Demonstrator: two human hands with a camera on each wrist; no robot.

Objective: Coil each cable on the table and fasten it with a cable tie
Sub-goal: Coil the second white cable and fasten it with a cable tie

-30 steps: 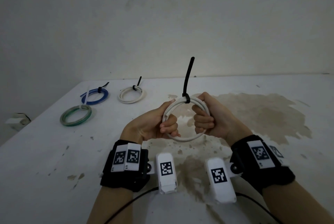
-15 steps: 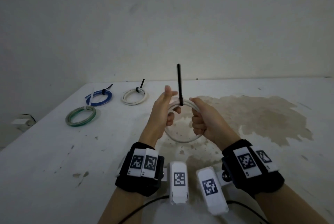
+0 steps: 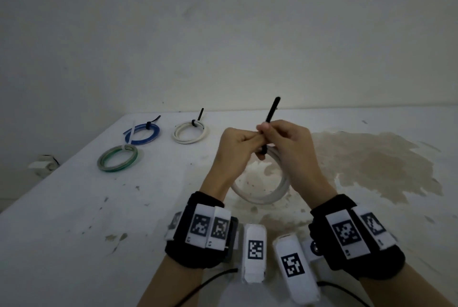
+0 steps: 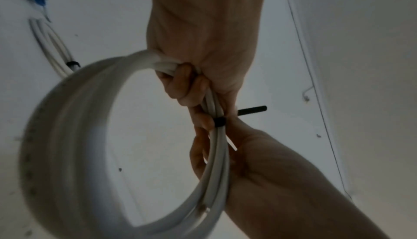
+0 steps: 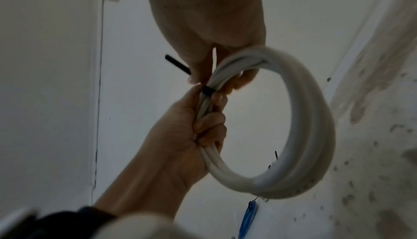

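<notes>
Shifted since earlier: right hand (image 3: pixel 287 143) now pinching black cable tie (image 3: pixel 271 111) tail, left hand (image 3: pixel 235 148) gripping white coil (image 3: pixel 262 197). Pull straight, coil steady.

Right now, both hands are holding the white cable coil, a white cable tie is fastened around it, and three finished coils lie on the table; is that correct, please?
Not quite: the cable tie around the white cable coil is black, not white, as the left wrist view shows. The rest stands: the left hand and right hand hold the coil, and three finished coils lie on the table.
</notes>
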